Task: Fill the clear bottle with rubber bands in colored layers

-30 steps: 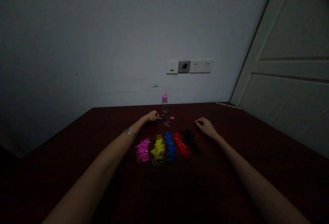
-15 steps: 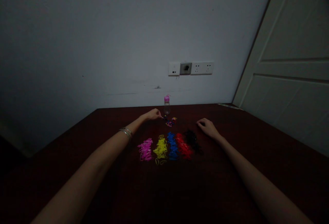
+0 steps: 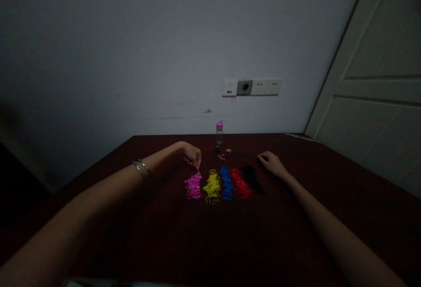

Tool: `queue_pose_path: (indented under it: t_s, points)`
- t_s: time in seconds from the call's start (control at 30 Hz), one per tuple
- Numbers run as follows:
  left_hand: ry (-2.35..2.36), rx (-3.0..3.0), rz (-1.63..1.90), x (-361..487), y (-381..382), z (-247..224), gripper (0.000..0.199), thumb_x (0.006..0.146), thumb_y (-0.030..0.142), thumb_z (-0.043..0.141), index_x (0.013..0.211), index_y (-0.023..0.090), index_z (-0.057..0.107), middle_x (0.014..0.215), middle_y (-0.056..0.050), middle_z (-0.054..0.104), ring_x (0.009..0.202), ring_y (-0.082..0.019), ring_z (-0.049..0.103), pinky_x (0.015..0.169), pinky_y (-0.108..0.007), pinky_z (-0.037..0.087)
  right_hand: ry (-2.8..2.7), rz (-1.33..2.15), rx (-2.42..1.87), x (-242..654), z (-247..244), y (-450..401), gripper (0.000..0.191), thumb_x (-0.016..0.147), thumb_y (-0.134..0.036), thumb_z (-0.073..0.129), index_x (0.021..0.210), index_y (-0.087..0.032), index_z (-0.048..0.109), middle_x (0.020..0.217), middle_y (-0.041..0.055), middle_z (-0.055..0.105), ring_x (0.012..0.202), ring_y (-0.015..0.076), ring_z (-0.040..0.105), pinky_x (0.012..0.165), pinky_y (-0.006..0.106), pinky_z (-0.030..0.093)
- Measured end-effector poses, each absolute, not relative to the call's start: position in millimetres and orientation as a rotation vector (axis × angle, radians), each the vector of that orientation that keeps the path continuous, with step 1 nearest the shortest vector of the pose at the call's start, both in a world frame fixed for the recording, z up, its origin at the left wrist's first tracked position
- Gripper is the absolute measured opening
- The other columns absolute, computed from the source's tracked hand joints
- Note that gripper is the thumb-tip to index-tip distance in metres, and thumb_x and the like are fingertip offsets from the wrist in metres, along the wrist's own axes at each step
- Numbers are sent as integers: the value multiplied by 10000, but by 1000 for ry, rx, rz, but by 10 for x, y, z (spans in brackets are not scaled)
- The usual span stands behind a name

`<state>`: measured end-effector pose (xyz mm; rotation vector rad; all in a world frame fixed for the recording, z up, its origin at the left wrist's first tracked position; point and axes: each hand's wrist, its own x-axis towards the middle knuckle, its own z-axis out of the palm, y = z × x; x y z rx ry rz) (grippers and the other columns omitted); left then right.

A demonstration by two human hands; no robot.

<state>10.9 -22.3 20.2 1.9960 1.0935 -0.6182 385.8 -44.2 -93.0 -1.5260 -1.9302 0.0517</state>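
Observation:
My left hand (image 3: 192,155), with bracelets on its wrist, points downward at the far end of a pile of pink rubber bands (image 3: 193,187). Its thumb and forefinger are pinched on what looks like a pink band, small and dim at the fingertips. Beside that pile lie rows of yellow rubber bands (image 3: 213,184), blue rubber bands (image 3: 226,184), red rubber bands (image 3: 240,184) and black rubber bands (image 3: 251,177). My right hand (image 3: 271,163) rests on the table beyond the black pile, fingers curled, nothing visible in them.
A small mixed-colour string of bands (image 3: 223,154) lies behind the piles. Behind it stands a clear bottle with a pink top (image 3: 219,133). The dark red table (image 3: 197,238) meets a wall with sockets (image 3: 266,87); a door (image 3: 378,116) is at the right.
My left hand has come back from beside the mixed-colour bands to the pink pile, fingers now pointing down. My right hand stays resting. The view has shifted slightly left.

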Motion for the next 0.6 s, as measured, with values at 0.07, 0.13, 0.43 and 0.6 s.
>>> queue_pose_path:
  t_s: [0.07, 0.13, 0.43, 0.6]
  points:
    - [1090, 1959, -660, 91, -244, 139, 141, 543, 293, 700, 597, 173, 648, 426, 5, 461, 348, -80, 369, 338, -177, 222, -1929, 56, -1527, 3860, -928, -446, 292, 813, -303, 440, 841, -131, 674, 912, 119, 645, 866, 219, 582, 808, 319, 431]
    - [1117, 1938, -565, 63, -253, 59, 129, 507, 250, 731, 566, 167, 651, 415, -2, 466, 337, -81, 370, 334, -179, 226, -1933, 60, -1521, 3863, -928, -449, 295, 812, -303, 437, 842, -129, 673, 910, 119, 646, 868, 222, 582, 809, 321, 430]
    - [1336, 1948, -270, -122, -5, 47, 130, 498, 204, 699, 619, 157, 686, 451, -20, 551, 386, -103, 402, 400, -217, 301, -1931, 45, -1495, 3864, -935, -450, 268, 814, -298, 449, 817, -155, 676, 889, 106, 650, 837, 214, 586, 792, 322, 435]
    - [1549, 2290, 177, -256, 224, -46, 100, 578, 209, 595, 632, 158, 660, 574, -5, 603, 558, -115, 516, 552, -190, 371, -1940, 45, -1490, 3866, -941, -441, 266, 821, -288, 445, 816, -155, 675, 887, 101, 652, 843, 208, 583, 801, 317, 430]
